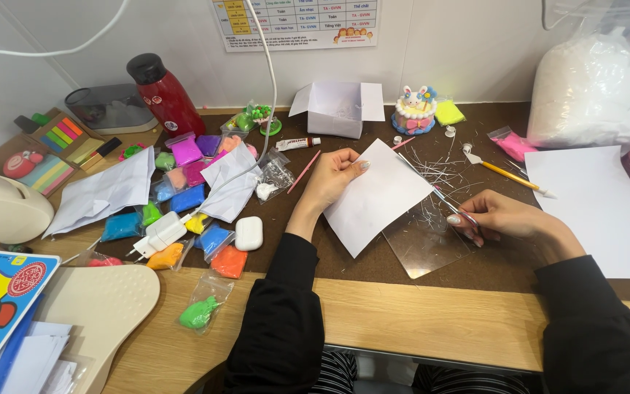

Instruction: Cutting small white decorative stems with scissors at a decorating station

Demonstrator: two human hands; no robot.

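Here the left hand (pixel 333 177) pinches the top edge of a white paper sheet (pixel 375 195), tilting it up off a clear plastic sheet (pixel 426 244). The right hand (pixel 501 217) closes its fingers on a thin pink-handled tool (pixel 452 207), tip beside the paper's edge.

a wooden desk (pixel 417 321) carries a brown mat (pixel 373 263). on it lie clay packets (pixel 187 198), a clear sheet (pixel 424 241), white paper (pixel 592 204), and thin, perhaps wiry, scraps (pixel 432 169).
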